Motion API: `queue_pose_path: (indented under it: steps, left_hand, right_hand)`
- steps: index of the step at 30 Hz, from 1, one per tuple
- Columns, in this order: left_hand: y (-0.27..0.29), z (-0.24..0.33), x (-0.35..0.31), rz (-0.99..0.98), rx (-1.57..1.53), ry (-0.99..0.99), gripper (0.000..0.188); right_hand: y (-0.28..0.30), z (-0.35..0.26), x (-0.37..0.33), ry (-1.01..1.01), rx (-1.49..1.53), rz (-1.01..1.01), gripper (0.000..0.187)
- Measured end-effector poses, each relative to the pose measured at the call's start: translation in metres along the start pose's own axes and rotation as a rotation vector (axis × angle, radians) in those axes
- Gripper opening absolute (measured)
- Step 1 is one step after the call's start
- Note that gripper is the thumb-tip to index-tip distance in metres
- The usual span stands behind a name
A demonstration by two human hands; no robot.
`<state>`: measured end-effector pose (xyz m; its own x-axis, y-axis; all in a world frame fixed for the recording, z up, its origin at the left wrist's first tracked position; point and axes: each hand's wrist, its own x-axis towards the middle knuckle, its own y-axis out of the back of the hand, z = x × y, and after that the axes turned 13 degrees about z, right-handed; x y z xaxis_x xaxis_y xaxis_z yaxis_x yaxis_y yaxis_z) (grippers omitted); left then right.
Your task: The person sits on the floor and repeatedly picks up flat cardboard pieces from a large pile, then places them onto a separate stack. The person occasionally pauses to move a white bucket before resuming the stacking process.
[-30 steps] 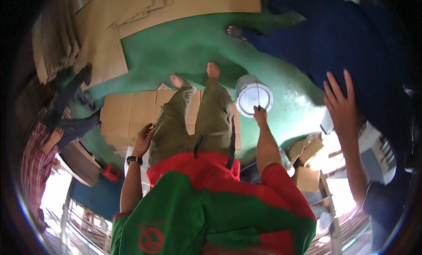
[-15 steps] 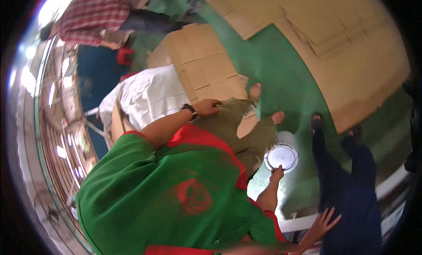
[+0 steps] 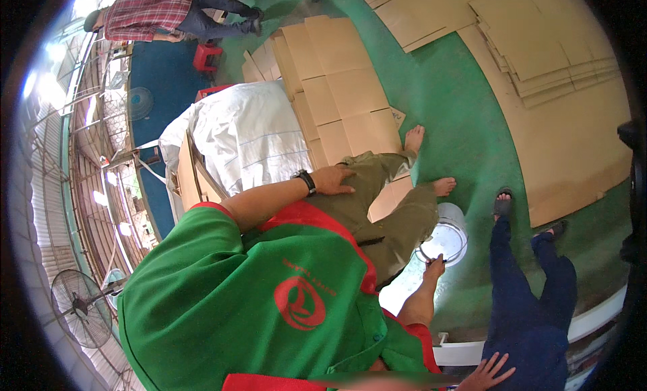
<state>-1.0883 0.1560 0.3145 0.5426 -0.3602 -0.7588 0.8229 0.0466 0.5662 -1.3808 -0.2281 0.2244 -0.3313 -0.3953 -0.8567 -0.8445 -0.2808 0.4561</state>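
My left hand (image 3: 333, 179), with a dark watch on its wrist, rests flat on the thigh of my olive trousers (image 3: 364, 189), its fingers stretched out. My right hand (image 3: 437, 265) is closed at the near rim of a white bucket (image 3: 448, 222), apparently on its handle. The bucket stands by my bare feet, on the green floor; its top looks bright, and what is in it cannot be made out. Left of my legs lies a white woven sack (image 3: 249, 135), bulky and creased. Folded brown cardboard (image 3: 344, 81) lies beyond it.
Large flat cardboard sheets (image 3: 566, 148) cover the floor at the right. Close on my right is a person in dark blue (image 3: 526, 290); a spread hand (image 3: 488, 374) is beside them. A person in a checked shirt (image 3: 148, 14), a red stool (image 3: 207, 57) and a fan (image 3: 82, 307) are leftward.
The view has shifted slightly, so my body and the bucket sit a little further right. My right hand stays at the bucket. The checked-shirt person's legs and feet show more fully.
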Motion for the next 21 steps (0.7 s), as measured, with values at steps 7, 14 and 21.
queue_pose_path:
  steps: [7,14,21]
  left_hand:
    - [-0.002,0.005,0.003,-0.044,0.131,0.021,0.073]
    - [0.009,0.013,0.018,-0.066,0.063,0.038,0.071]
    - [0.015,0.026,0.031,0.012,-0.029,0.010,0.063]
  right_hand:
    - [0.013,0.127,0.182,0.003,-0.210,0.111,0.029]
    - [-0.007,0.133,0.176,-0.063,-0.231,0.256,0.027]
    - [0.026,0.174,0.227,-0.123,0.029,0.185,0.035]
